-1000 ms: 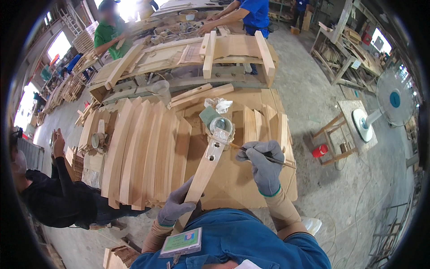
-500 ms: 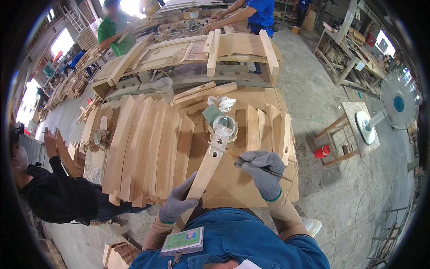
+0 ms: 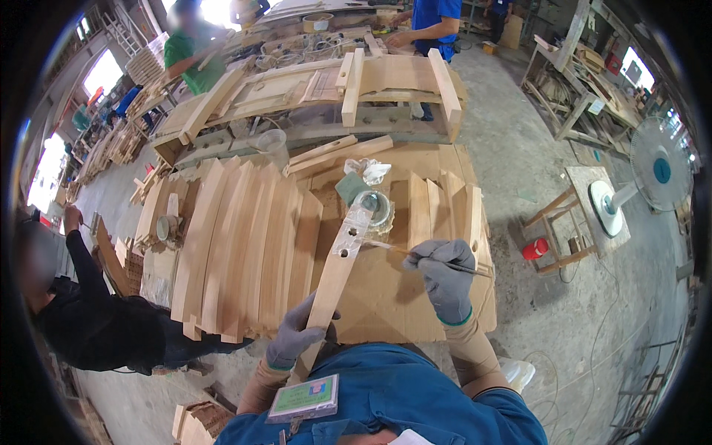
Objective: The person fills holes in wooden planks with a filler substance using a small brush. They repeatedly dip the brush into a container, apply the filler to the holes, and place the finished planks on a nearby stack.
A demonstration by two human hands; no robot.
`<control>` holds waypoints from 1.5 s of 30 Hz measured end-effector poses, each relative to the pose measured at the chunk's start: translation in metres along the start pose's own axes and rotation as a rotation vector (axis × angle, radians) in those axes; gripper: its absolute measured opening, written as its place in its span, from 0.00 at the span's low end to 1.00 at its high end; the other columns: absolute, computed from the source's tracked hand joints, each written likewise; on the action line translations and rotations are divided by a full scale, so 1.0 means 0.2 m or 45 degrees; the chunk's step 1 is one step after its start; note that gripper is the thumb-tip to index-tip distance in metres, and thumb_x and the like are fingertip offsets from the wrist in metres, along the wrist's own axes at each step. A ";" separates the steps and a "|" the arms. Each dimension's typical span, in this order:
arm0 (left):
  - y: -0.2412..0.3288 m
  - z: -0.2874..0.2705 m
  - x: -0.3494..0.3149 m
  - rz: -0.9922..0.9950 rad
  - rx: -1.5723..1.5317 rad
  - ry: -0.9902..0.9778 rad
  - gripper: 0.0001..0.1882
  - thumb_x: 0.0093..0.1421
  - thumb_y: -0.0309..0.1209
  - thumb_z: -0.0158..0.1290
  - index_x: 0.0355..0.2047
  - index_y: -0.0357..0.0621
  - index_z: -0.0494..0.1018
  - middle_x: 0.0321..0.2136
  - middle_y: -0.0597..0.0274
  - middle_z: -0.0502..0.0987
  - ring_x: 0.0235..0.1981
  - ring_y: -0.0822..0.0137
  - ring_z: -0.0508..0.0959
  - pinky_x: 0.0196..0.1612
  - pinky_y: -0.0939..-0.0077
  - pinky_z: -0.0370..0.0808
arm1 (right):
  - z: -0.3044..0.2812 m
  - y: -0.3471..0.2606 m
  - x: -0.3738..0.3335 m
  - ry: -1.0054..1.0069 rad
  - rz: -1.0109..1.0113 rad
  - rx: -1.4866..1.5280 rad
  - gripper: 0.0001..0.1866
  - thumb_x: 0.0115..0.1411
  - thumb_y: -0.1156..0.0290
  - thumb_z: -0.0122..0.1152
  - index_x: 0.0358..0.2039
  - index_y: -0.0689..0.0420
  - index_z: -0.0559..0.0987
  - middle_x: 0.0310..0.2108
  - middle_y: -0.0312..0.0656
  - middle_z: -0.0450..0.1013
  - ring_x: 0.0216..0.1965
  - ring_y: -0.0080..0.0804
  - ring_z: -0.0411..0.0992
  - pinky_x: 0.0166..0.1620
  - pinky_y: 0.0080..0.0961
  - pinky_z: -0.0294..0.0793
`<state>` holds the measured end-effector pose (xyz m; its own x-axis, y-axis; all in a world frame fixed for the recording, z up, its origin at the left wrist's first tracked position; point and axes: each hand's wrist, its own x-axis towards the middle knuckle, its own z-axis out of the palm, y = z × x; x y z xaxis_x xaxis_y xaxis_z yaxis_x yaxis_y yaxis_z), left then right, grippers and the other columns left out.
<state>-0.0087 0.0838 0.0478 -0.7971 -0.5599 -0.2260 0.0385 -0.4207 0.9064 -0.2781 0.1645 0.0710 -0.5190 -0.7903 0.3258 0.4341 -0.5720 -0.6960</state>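
My gloved left hand (image 3: 295, 335) is closed around the lower part of a wooden bar (image 3: 335, 283). The bar slants up and away, and near its far end are two round holes and a wet-looking, whitish patch. In my gloved right hand (image 3: 446, 276) is a thin brush (image 3: 400, 250), gripped by its handle. Its pale bristles point left, at or very close to the bar's right edge beside the holes; contact is hard to make out. Just beyond the bar's far end stands a round tub (image 3: 382, 215) with a crusted rim, partly covered by the bar.
Cut wooden pieces (image 3: 248, 245) stand in a row at left, with more pieces (image 3: 439, 215) at right on the cardboard-covered table (image 3: 386, 297). A green pad (image 3: 350, 188) and crumpled plastic (image 3: 374, 172) lie behind the tub. A fan (image 3: 608, 211) stands right; a person (image 3: 104, 319) works at left.
My right hand has shifted slightly right, and the brush's bristles now show beside the bar. The bar's far end has moved a little left and nearer. The co-worker at left has raised a hand.
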 end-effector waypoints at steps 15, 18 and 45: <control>-0.02 -0.03 0.03 0.078 -0.006 0.001 0.40 0.49 0.27 0.55 0.62 0.32 0.54 0.40 0.54 0.73 0.31 0.68 0.78 0.34 0.76 0.76 | 0.02 -0.02 0.07 0.126 -0.070 -0.105 0.06 0.53 0.87 0.53 0.28 0.62 0.71 0.34 0.47 0.72 0.34 0.35 0.74 0.42 0.30 0.76; -0.02 -0.02 0.05 0.096 0.008 0.020 0.40 0.49 0.27 0.54 0.62 0.32 0.53 0.40 0.55 0.72 0.31 0.68 0.77 0.34 0.76 0.76 | -0.06 -0.03 0.07 0.221 -0.115 -0.268 0.06 0.57 0.85 0.51 0.34 0.64 0.73 0.34 0.46 0.73 0.36 0.35 0.75 0.43 0.30 0.76; 0.37 0.52 0.85 0.790 0.140 0.264 0.33 0.61 0.25 0.46 0.64 0.35 0.46 0.56 0.50 0.62 0.57 0.59 0.64 0.58 0.67 0.63 | -0.37 0.36 -0.25 -0.074 0.075 -1.201 0.39 0.49 0.57 0.71 0.57 0.60 0.63 0.44 0.49 0.73 0.45 0.42 0.74 0.46 0.33 0.73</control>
<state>-0.2035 0.0323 0.1137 -0.5142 -0.8052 0.2955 0.3823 0.0932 0.9193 -0.2763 0.1784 -0.0429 -0.4670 -0.8362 0.2875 -0.3293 -0.1373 -0.9342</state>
